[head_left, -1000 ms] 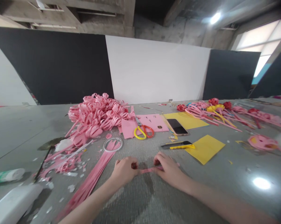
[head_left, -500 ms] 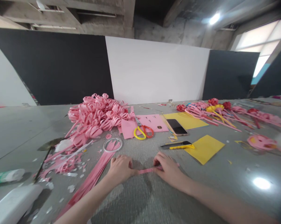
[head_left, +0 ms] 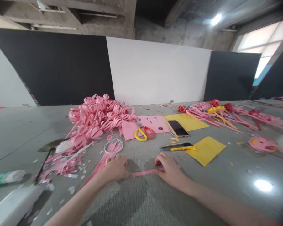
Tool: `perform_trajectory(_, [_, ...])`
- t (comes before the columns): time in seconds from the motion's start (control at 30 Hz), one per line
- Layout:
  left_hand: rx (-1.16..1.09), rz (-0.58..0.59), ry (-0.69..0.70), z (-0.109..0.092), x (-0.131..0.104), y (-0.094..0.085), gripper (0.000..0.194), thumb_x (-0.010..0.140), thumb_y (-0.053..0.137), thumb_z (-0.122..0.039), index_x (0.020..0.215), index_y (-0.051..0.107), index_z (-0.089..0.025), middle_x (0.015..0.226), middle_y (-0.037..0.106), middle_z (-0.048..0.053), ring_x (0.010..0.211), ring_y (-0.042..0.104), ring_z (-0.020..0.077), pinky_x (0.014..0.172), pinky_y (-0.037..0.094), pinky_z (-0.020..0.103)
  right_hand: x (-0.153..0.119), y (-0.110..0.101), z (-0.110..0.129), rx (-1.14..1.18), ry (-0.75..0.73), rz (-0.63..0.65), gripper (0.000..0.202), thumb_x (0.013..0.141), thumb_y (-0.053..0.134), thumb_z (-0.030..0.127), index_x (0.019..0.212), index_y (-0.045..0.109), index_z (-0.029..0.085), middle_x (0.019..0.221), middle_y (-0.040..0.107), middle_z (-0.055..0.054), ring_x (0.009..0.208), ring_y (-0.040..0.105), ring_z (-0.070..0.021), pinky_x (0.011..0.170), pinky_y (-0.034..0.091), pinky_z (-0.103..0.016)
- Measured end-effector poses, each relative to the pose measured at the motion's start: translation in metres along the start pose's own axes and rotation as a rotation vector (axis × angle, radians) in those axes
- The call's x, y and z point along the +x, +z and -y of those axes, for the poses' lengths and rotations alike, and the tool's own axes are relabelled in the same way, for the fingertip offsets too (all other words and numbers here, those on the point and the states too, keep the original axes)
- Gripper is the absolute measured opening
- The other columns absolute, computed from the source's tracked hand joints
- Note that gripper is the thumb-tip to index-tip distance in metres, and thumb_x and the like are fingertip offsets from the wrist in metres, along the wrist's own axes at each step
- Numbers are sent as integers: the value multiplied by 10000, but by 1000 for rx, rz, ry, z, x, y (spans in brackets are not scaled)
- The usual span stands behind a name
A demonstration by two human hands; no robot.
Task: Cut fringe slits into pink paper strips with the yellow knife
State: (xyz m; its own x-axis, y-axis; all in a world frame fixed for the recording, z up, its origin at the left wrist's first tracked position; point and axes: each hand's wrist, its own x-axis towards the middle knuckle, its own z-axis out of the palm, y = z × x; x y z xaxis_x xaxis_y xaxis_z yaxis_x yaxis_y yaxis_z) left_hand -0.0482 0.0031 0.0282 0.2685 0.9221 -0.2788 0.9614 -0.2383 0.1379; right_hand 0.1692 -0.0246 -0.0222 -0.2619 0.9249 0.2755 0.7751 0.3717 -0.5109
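Note:
Between my hands a narrow pink paper strip (head_left: pixel 143 173) lies stretched low over the grey surface. My left hand (head_left: pixel 116 168) is closed on its left end, and my right hand (head_left: pixel 168 169) pinches it toward the right end, which passes under the fingers. Left of my left hand runs a bundle of long pink paper strips (head_left: pixel 100 166), partly hidden by my forearm. A roll of clear tape (head_left: pixel 106 147) rests on the bundle's far end. Beyond my right hand lie a yellow-handled utility knife (head_left: pixel 183 148) and a yellow paper sheet (head_left: pixel 208 150).
Scissors (head_left: pixel 141 134) with yellow and red handles lie on pink paper (head_left: pixel 129 129). A phone (head_left: pixel 178 128) is beside them. A heap of curled pink paper (head_left: pixel 99 116) stands at far left, with paper scraps nearer. Paper flowers (head_left: pixel 216 109) lie at far right.
My left hand has slid left along the strip, so a longer length shows between my hands. My right hand stays almost in place.

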Motion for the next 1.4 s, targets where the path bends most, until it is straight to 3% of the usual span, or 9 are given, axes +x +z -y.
perform_trajectory(0.23, [7, 43, 76, 13, -1, -9, 340, 526, 653, -413, 760, 546, -191, 816, 552, 13, 814, 515, 229, 741, 373, 347, -3, 4, 2, -16, -53, -19, 112, 712, 572, 151, 736, 469, 189, 835, 493, -9, 784, 469, -162, 679, 345, -299])
perform_trajectory(0.37, [51, -111, 131, -16, -25, -16, 465, 582, 609, -310, 1011, 506, -165, 1116, 459, 106, 1064, 393, 296, 837, 338, 388, -5, 3, 6, -28, -66, -21, 86, 736, 555, 162, 735, 474, 192, 834, 487, -4, 771, 467, -152, 689, 346, -299])
perform_trajectory(0.47, [177, -301, 294, -53, -42, 4, 348, 705, 460, -151, 1046, 526, -166, 1188, 458, 109, 1125, 379, 280, 919, 288, 426, -6, 2, 7, -49, -90, -27, 77, 748, 547, 164, 741, 476, 193, 827, 486, -3, 769, 466, -148, 685, 354, -290])
perform_trajectory(0.6, [203, -318, 408, -78, -45, 52, 450, 791, 410, -178, 1227, 403, -67, 1299, 372, 167, 1206, 301, 290, 963, 297, 431, -6, 0, 6, -92, -100, -32, 79, 760, 521, 132, 733, 477, 192, 821, 488, -6, 796, 464, -153, 690, 370, -288])
perform_trajectory(0.7, [122, -297, 437, -74, -41, 70, 528, 835, 385, -336, 1252, 356, -15, 1308, 323, 206, 1214, 267, 304, 977, 290, 437, -5, 0, 6, -124, -84, -40, 73, 770, 518, 150, 724, 480, 193, 811, 493, -7, 793, 470, -158, 697, 386, -301])
perform_trajectory(0.83, [33, -269, 484, -64, -42, 66, 697, 822, 334, -520, 1292, 270, -9, 1343, 207, 204, 1238, 153, 312, 1003, 234, 449, -6, 1, 9, -197, -97, -78, 72, 806, 482, 173, 738, 503, 184, 831, 509, -27, 799, 486, -170, 704, 414, -322])
perform_trajectory(1.0, [13, -204, 472, -63, -41, 65, 741, 801, 364, -529, 1297, 239, 7, 1350, 144, 205, 1241, 95, 312, 1008, 212, 455, -16, 4, 11, -214, -271, 24, 276, 861, 329, 110, 1050, 526, 147, 1074, 540, -78, 1024, 465, -170, 899, 378, -338])
perform_trajectory(1.13, [18, -253, 511, -61, -37, 71, 710, 781, 426, -483, 1285, 281, -4, 1343, 156, 211, 1236, 116, 319, 988, 244, 479, -28, 4, 8, -209, -274, 144, 438, 859, 352, 198, 1291, 330, 127, 1326, 350, -109, 1207, 314, -195, 982, 322, -365])
perform_trajectory(1.4, [68, -349, 418, -60, -37, 84, 737, 748, 415, -578, 1205, 425, 0, 1294, 284, 264, 1197, 197, 398, 937, 296, 535, -32, 3, 8, -238, -231, 232, 499, 861, 349, 281, 1328, 258, 131, 1379, 214, -103, 1255, 200, -211, 1003, 284, -396])
